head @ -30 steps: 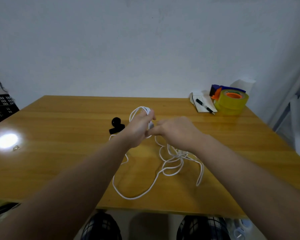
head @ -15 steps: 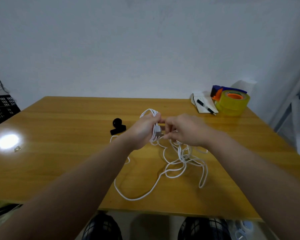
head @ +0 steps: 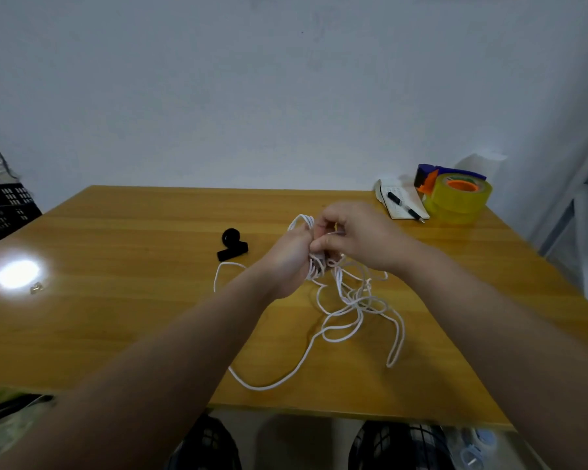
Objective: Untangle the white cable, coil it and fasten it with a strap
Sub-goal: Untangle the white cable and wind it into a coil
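Note:
The white cable (head: 348, 329) lies in tangled loops on the wooden table (head: 133, 300), with one long loop reaching the near edge. My left hand (head: 291, 256) is closed around a small bundle of its loops, held just above the table. My right hand (head: 357, 239) pinches the cable right beside the left hand's fingers; the two hands touch. A black strap (head: 232, 244), partly rolled, lies on the table a little left of my left hand.
At the far right corner stand a yellow tape roll in a dispenser (head: 457, 196) and a notepad with a black pen (head: 404, 205). A small metal bit (head: 36, 288) lies by a bright light reflection at the left. Black crates (head: 4, 212) stand off the table's left side.
Both hands have lifted slightly and moved away from me with the bundle. My right hand has come up over the left hand's fingers, drawing more cable off the table.

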`<control>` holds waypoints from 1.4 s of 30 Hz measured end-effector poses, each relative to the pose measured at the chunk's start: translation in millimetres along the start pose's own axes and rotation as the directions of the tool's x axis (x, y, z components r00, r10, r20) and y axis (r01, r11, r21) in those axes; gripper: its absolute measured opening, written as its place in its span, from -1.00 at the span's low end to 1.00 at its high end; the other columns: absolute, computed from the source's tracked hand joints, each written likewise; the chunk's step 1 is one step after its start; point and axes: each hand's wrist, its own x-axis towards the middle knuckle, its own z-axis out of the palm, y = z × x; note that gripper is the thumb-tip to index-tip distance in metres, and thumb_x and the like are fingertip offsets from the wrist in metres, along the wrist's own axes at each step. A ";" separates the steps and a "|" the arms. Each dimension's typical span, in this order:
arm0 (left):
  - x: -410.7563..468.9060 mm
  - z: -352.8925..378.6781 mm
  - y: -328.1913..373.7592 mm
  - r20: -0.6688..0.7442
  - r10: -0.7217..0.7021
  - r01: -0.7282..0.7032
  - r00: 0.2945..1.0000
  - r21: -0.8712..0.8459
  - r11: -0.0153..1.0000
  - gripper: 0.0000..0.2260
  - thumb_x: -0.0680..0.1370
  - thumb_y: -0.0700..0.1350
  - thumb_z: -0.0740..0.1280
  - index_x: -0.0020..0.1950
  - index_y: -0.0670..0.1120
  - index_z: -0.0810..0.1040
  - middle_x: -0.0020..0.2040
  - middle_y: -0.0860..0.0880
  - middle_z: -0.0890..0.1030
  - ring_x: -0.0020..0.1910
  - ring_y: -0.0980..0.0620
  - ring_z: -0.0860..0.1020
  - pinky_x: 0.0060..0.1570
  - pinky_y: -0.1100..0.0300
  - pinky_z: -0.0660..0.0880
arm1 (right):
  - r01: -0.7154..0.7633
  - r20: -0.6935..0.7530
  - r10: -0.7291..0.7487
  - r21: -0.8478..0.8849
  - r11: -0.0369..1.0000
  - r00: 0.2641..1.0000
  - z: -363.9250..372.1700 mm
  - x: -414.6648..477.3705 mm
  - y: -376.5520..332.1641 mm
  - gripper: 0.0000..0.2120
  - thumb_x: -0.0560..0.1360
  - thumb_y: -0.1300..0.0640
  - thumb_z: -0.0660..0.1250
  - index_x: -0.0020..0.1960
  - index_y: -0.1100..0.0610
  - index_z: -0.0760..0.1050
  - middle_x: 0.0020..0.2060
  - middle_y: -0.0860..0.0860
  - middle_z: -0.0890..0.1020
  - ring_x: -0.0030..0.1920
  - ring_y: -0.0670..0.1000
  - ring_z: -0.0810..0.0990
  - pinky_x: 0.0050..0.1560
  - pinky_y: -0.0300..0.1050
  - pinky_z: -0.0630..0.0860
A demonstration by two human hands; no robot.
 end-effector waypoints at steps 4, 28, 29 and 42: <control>-1.5 0.9 4.6 0.025 -0.007 0.006 1.000 0.018 1.000 -0.77 0.61 -0.26 0.06 -0.16 -0.19 0.45 -0.44 -0.05 0.36 -0.48 0.10 0.39 -0.32 0.24 0.36 | -0.059 -0.075 0.052 -0.101 0.993 0.996 -6.0 -1.6 -4.5 -0.78 0.40 -0.07 0.42 -0.24 0.04 0.48 -0.41 -0.11 0.56 -0.32 -0.13 0.52 -0.25 -0.01 0.49; -11.0 -22.2 16.8 -0.056 0.060 -0.040 0.997 0.315 0.948 -0.65 0.61 -0.02 0.24 -0.35 -0.02 0.28 -0.56 0.10 0.15 -0.59 0.14 0.06 -0.53 0.30 -0.03 | -0.401 0.032 0.504 0.651 0.645 0.863 21.5 -17.2 18.0 -0.62 0.42 -0.04 0.43 0.16 0.10 0.46 -0.08 0.16 0.68 -0.14 0.13 0.66 -0.06 0.02 0.59; -10.5 -22.9 16.7 -0.084 0.074 -0.044 0.994 0.318 0.947 -0.66 0.61 -0.03 0.24 -0.36 -0.02 0.28 -0.57 0.09 0.16 -0.60 0.14 0.07 -0.54 0.31 -0.02 | -0.422 0.060 0.495 0.616 0.665 0.867 23.1 -16.3 16.4 -0.61 0.41 0.00 0.45 0.16 0.10 0.47 -0.10 0.18 0.68 -0.13 0.15 0.65 -0.03 0.04 0.57; -1.7 -72.8 -9.7 -0.341 0.148 0.179 0.928 0.759 0.626 -0.76 0.58 -0.05 0.22 -0.23 -0.16 0.45 -0.41 -0.05 0.31 -0.36 -0.04 0.32 -0.34 0.08 0.22 | -0.210 -0.545 0.641 0.651 0.730 0.541 18.0 -4.8 49.0 -0.81 0.58 0.26 0.16 -0.08 0.08 0.50 -0.33 0.00 0.54 -0.36 -0.13 0.47 -0.29 -0.28 0.38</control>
